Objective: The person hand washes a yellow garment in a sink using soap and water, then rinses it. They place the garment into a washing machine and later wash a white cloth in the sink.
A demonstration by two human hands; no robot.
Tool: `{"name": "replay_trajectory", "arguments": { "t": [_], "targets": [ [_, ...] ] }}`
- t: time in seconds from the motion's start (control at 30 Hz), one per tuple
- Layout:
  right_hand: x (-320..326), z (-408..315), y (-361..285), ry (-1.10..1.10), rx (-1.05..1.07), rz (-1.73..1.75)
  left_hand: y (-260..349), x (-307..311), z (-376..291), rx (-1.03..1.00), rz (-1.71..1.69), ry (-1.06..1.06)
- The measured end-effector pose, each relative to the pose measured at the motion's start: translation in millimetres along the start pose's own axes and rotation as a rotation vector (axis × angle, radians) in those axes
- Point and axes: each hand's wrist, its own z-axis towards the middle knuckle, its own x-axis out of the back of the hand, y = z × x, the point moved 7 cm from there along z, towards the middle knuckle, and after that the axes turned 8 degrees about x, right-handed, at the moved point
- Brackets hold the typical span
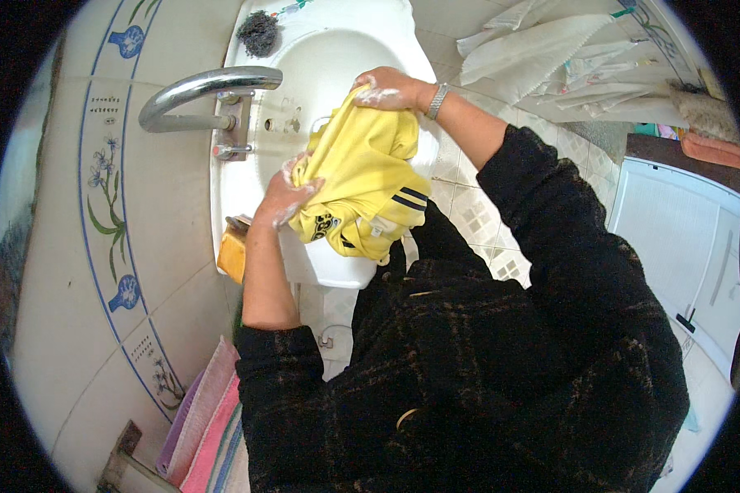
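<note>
A yellow knit garment with dark stripes and dark lettering is stretched between my hands over a white washbasin. My left hand grips a bunched fold on the side nearer the tap. At the far edge of the cloth, my right hand pinches another fold; a metal band circles that wrist. White suds coat both hands. The garment's lower part hangs in loose folds over the basin's near rim, with a small pale tag showing. Part of the basin bowl is hidden beneath it.
A curved chrome tap juts over the bowl from the wall side. A dark scouring pad lies on the basin's back corner. An orange block sits by my left forearm. Towels hang lower left, white cloths upper right.
</note>
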Motion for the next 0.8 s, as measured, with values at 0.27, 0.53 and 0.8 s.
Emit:
{"name": "replay_trajectory", "arguments": {
  "t": [0.27, 0.53, 0.8],
  "targets": [
    [36.4, -3.3, -79.4, 0.211, -0.113, 0.161, -28.7, -15.7, 17.0, 0.113, -1.085, 0.116],
    [-20.0, -9.9, -148.2, 0.410, -0.343, -0.062, -8.4, -80.4, 37.0, 0.074, -1.390, -0.161],
    [-66.8, -22.6, -152.1, 0.267, -0.180, -0.096, -3.6, -54.2, 3.9, 0.248, -1.253, 0.113]
  ]
}}
